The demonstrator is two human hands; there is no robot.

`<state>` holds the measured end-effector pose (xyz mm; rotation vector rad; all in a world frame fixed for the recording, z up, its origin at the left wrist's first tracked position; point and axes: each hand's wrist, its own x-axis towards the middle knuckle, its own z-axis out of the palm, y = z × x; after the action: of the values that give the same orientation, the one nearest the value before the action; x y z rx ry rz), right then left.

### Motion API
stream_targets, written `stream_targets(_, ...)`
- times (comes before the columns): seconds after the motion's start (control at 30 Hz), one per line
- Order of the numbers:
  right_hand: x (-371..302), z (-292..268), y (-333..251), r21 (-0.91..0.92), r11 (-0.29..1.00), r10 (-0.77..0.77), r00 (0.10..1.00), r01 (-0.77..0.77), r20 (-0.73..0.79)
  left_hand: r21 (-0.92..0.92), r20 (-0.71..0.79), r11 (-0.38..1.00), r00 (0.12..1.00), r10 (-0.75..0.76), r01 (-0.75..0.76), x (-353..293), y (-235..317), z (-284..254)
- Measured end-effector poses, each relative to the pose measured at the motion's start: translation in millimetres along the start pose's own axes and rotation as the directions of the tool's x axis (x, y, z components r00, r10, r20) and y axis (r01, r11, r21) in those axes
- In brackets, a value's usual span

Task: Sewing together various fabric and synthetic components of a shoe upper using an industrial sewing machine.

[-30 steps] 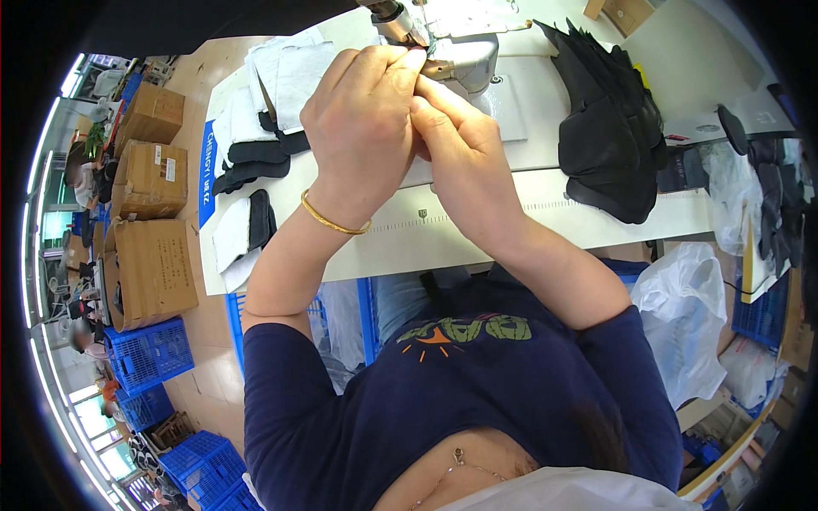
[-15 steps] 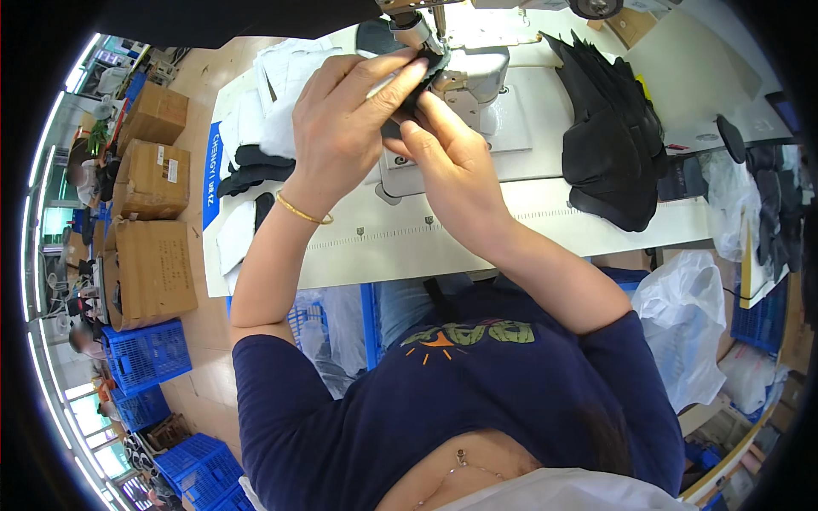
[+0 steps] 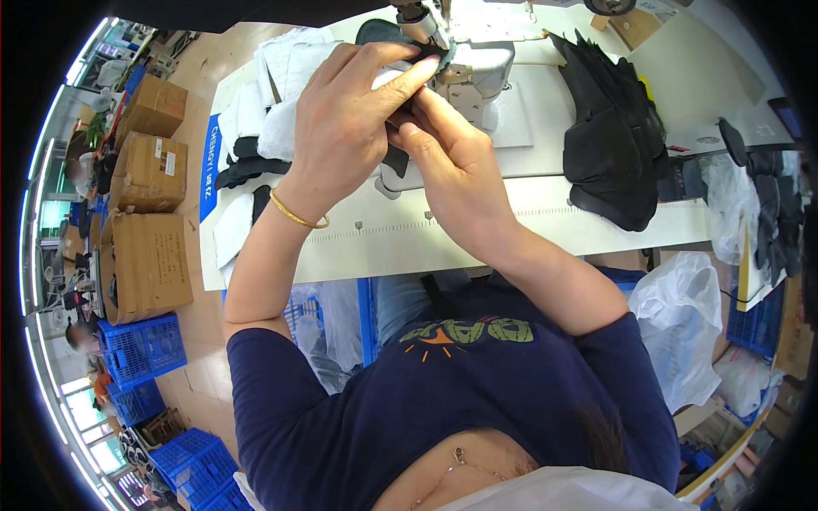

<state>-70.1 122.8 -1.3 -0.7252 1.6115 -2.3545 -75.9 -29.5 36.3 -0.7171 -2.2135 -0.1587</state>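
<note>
A black fabric piece [image 3: 377, 32] with a pale underside lies at the needle area of the sewing machine [image 3: 419, 24], partly hidden by my fingers. My left hand [image 3: 342, 119] is bent over it from the left, thumb and forefinger pressing its edge close to the presser foot. From the near side my right hand [image 3: 460, 162] pinches the same piece, its fingers tucked under my left hand. A dark flap of the piece hangs below the right fingertips. The exact stitching point is covered by the fingers and machine parts.
Stacked white and black fabric pieces [image 3: 285, 81] lie left on the table [image 3: 383, 247]. A thick pile of black shaped pieces [image 3: 613, 140] lies to the right. Cardboard boxes [image 3: 152, 264] and blue crates [image 3: 145, 349] stand on the floor at left; a white plastic bag [image 3: 682, 324] hangs at right.
More of the black piece shows beyond my left fingers, beside the machine head. Both hands keep hold of it, with the left fingers slightly shifted. The whole view has tilted a little.
</note>
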Motion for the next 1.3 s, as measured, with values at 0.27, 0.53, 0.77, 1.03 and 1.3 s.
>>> stream_targets(0.27, -1.9, -11.7, -11.9, 0.008, 0.997, 0.072, 0.995, -0.073, 0.066, -0.019, 0.059, 0.996, 0.994, -0.091, 0.092, 5.2, 12.7, -6.2)
stream_targets(0.53, -0.9, -24.3, -13.4, 0.041, 0.994, 0.105, 0.993, -0.103, -0.049, -0.032, 0.047, 0.982, 0.981, -0.187, 0.188, 7.2, 32.0, -10.6)
stream_targets(0.77, -9.6, -33.7, -19.5, -0.040, 0.994, 0.095, 0.993, -0.098, -0.073, 0.046, -0.005, 0.986, 0.987, -0.162, 0.162, 1.3, 50.5, -5.0)
stream_targets(1.03, -8.3, -34.5, -27.2, -0.049, 0.994, 0.097, 0.993, -0.100, -0.071, 0.123, -0.022, 0.968, 0.976, -0.218, 0.219, 4.0, 68.1, -5.2)
stream_targets(1.3, 3.2, -39.0, -27.7, -0.060, 0.997, 0.052, 0.995, -0.057, -0.083, 0.159, -0.020, 0.956, 0.969, -0.245, 0.245, 12.1, 66.4, 1.4)
